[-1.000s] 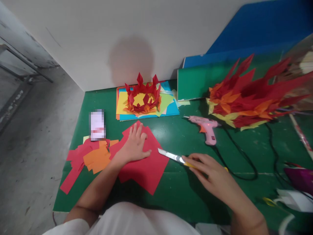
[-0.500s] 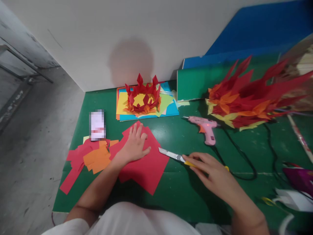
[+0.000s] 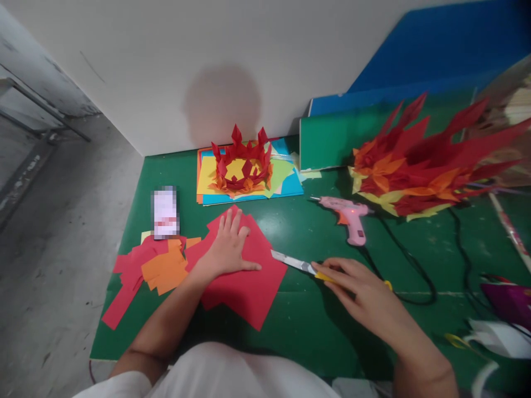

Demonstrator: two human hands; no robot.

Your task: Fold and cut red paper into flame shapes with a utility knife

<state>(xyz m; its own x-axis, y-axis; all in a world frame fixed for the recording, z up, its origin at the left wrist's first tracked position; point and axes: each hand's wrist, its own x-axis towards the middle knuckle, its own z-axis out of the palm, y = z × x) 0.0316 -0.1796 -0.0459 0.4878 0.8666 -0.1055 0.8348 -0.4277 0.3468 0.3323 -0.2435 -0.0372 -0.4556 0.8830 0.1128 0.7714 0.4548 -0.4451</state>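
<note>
Pressing flat on the red paper sheets [image 3: 253,290], my left hand [image 3: 228,250] lies spread wide, palm down, fingers pointing away from me. At least two red sheets overlap beneath it, on the green table [image 3: 307,331].

My right hand [image 3: 362,294] is closed around the yellow handle of one utility knife [image 3: 292,262]. Its blade is extended and points left, with the tip at the right edge of the red sheets. Contact with the paper cannot be confirmed.

Surroundings, counted:
- One pink glue gun [image 3: 349,216] lies beyond the knife, well apart from both hands.
- One black cord [image 3: 409,265] curves across the table just right of my right hand and passes close behind it.
- One red paper crown [image 3: 241,161] stands on a stack of coloured sheets [image 3: 288,187] by the wall.
- One phone [image 3: 165,212] lies left of the crown.
- One pile of orange scraps [image 3: 165,269] overlaps the red scraps [image 3: 123,290], just beside my left wrist.
- One large red-and-orange paper flame piece [image 3: 418,160] lies at the far right.

Nothing lies between the blade and the red sheets.
</note>
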